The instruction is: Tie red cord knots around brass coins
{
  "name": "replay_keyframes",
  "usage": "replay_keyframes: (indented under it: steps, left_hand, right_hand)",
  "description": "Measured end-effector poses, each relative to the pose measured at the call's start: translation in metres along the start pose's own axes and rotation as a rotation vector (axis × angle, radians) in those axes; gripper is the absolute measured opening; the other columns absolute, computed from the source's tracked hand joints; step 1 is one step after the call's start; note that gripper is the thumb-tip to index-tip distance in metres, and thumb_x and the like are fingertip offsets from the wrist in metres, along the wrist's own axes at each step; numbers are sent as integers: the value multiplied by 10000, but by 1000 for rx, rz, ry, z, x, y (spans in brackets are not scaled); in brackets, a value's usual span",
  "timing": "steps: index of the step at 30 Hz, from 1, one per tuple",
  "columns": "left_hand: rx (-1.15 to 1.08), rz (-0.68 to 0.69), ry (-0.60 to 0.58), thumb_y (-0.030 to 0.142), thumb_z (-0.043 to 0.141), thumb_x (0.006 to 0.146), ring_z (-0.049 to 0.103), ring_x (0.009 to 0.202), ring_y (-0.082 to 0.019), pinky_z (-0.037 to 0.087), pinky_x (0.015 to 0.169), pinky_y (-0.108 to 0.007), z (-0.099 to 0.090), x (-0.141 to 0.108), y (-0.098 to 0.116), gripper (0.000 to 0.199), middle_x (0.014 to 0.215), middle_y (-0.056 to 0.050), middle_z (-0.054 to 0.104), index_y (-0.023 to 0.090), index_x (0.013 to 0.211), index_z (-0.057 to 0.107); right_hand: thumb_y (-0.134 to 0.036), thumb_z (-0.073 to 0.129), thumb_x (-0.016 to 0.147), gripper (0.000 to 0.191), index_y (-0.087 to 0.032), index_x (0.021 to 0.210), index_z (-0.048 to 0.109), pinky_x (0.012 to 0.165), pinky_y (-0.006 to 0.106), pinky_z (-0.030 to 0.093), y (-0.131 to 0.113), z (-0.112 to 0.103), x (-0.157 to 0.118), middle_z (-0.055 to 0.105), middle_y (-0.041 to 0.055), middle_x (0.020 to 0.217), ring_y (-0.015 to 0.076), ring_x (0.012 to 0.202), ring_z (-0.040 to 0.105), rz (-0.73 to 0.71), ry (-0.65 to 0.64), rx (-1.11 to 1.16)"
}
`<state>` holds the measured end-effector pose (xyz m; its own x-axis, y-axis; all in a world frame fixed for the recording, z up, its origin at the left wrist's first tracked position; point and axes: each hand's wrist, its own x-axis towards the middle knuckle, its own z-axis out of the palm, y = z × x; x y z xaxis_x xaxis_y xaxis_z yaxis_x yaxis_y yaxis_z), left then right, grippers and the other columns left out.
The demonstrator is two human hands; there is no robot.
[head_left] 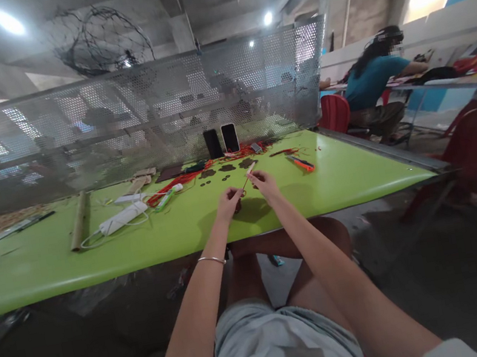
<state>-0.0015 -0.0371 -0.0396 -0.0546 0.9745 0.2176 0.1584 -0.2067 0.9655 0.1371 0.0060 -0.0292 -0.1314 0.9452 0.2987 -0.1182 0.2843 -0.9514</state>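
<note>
Above the near edge of the green table, my left hand (230,203) and my right hand (264,185) are close together with fingertips pinched. A thin reddish cord (246,183) runs between them, its ends hidden in the fingers. From my right fingertips a small pale, slim piece (251,168) sticks up; its kind is too small to tell. Something dark red (238,207) shows below my left fingers. Just beyond the hands lie dark brown flat cut-out pieces (227,168) and several small dark discs (226,177).
A box cutter (303,163) lies right of my hands. Leftward are a green-and-white tube (168,197), a white power strip (123,218) with its cable, and a cardboard roll (79,222). Two phones (230,138) lean against the perforated metal screen (153,113). A person (375,77) sits at right.
</note>
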Motion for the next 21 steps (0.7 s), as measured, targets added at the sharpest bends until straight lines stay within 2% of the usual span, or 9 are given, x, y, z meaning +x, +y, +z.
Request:
replay_keyframes:
  steps: [8,12,17,21]
  left_hand:
    - [18,26,-16,302,522,870,508,527,-62,445,463,-190,1,1,-1,206,734,8,563,112,938,560]
    - [45,36,14,314,521,869,539,583,-80,474,512,-218,-1,2,-2,221,781,-8,577,113,951,562]
    - [81,63,80,335,502,876,578,691,-116,506,600,-272,-4,3,-5,255,878,-38,592,120,1003,554]
    - [122,96,68,333,507,874,581,703,-120,507,620,-282,-3,4,-4,245,871,-36,596,117,974,565]
  right_hand:
    - [-301,519,878,210,-126,985,569,651,278,511,-4,0,-2,598,35,904,114,738,585,41,-10,62]
    - [-349,530,862,237,-143,974,567,611,245,506,-4,0,-2,601,21,844,98,678,583,71,-23,79]
    - [-475,568,784,369,-208,1039,564,515,202,476,-8,4,-9,617,15,728,96,584,585,95,-174,81]
    - [-368,638,762,318,-162,997,583,447,181,411,-6,7,-10,558,-36,597,61,468,496,92,-258,70]
